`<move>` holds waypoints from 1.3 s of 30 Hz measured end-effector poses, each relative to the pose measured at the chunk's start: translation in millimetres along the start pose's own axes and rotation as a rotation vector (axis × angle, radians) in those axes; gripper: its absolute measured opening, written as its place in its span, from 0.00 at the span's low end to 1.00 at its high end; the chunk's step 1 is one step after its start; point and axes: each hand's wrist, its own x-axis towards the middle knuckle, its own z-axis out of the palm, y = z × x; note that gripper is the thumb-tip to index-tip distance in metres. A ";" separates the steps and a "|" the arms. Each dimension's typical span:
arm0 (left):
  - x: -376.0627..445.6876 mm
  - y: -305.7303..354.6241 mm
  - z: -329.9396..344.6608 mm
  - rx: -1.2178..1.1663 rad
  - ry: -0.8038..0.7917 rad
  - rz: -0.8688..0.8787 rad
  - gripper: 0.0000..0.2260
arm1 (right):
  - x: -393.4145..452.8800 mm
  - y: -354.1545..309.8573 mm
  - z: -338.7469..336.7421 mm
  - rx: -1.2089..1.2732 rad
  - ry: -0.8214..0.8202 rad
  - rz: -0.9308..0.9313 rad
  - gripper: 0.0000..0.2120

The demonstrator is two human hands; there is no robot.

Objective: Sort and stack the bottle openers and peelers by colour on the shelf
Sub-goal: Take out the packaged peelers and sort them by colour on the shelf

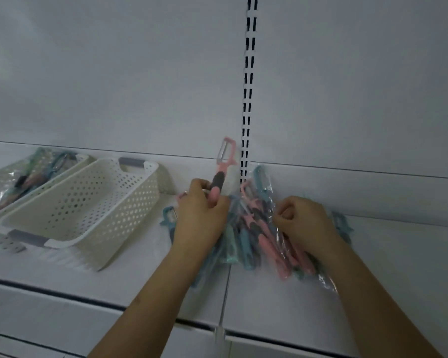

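Left hand [201, 210] grips a pink-and-grey plastic peeler [221, 174], blade up toward the white shelf's [373, 267] back edge; right hand [301, 223] pinches the wrapped peeler pile [256, 239].

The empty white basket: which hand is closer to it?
Left. The left hand, holding a pink peeler, is just right of the empty basket; the right hand is farther right.

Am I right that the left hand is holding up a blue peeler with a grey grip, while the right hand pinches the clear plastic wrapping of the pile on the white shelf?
Not quite: the head view shows the peeler with a grey grip in the left hand is pink, not blue. The rest stands: the right hand pinches the clear plastic wrapping of the pile on the white shelf.
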 end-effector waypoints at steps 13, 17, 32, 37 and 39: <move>-39.5 23.4 73.9 0.568 -0.175 0.084 0.22 | -7.0 52.3 -52.2 0.226 0.184 0.130 0.03; -35.8 26.2 100.1 0.962 -0.217 0.163 0.22 | -6.7 67.6 -49.6 0.300 0.251 0.159 0.04; -33.8 32.7 110.1 1.071 -0.323 0.174 0.27 | -13.1 58.7 -40.1 0.666 0.057 0.177 0.04; -33.3 15.8 88.6 0.781 -0.337 0.034 0.32 | -13.5 56.8 -41.5 0.675 0.109 0.162 0.03; -37.7 18.1 91.4 0.680 -0.346 -0.039 0.44 | -12.3 55.9 -40.8 0.668 0.167 0.158 0.03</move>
